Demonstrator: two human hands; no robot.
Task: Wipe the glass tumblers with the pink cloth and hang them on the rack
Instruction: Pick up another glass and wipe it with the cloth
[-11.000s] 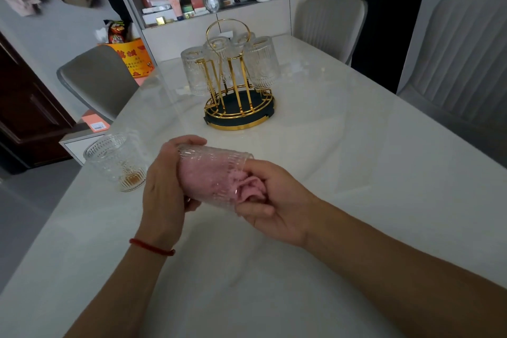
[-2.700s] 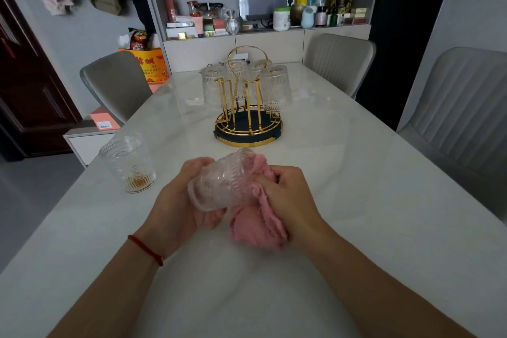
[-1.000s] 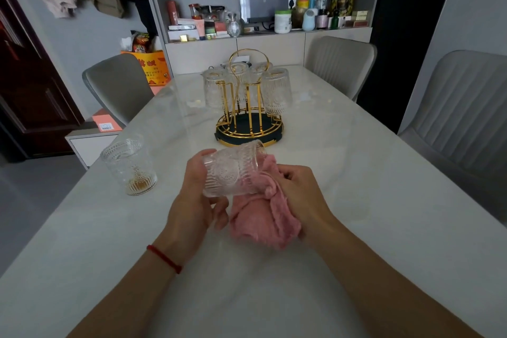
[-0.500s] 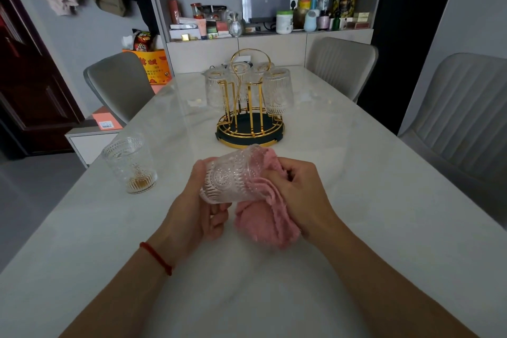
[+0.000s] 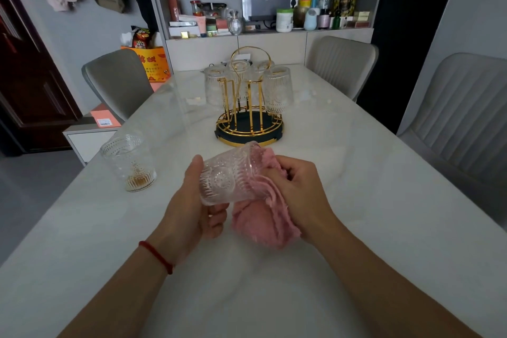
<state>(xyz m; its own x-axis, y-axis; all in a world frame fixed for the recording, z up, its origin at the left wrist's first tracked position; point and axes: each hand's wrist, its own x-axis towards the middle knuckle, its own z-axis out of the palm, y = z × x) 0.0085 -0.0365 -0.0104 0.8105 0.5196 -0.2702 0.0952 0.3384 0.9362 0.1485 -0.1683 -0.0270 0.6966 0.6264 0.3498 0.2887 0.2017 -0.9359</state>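
My left hand [image 5: 192,206] grips an embossed glass tumbler [image 5: 227,175] by its base, lying sideways above the marble table [image 5: 356,200]. My right hand [image 5: 301,189] is closed on the pink cloth [image 5: 263,222], pressing it against the tumbler's rim end; the cloth hangs down below. A second tumbler [image 5: 129,162] stands upright at the left with a little amber liquid in its bottom. Further back stands the gold wire rack [image 5: 249,115] on a dark round base, with several tumblers [image 5: 277,90] hung upside down on it.
Grey chairs stand at the left [image 5: 118,82], far end [image 5: 340,63] and right [image 5: 461,123] of the table. A cluttered shelf [image 5: 269,25] of bottles and boxes runs behind. A low white cabinet [image 5: 87,134] sits left of the table edge.
The cloth was stuffed inside the tumbler long ago; now it is outside at the rim end. Over the last second the tumbler has turned slightly in my hands.
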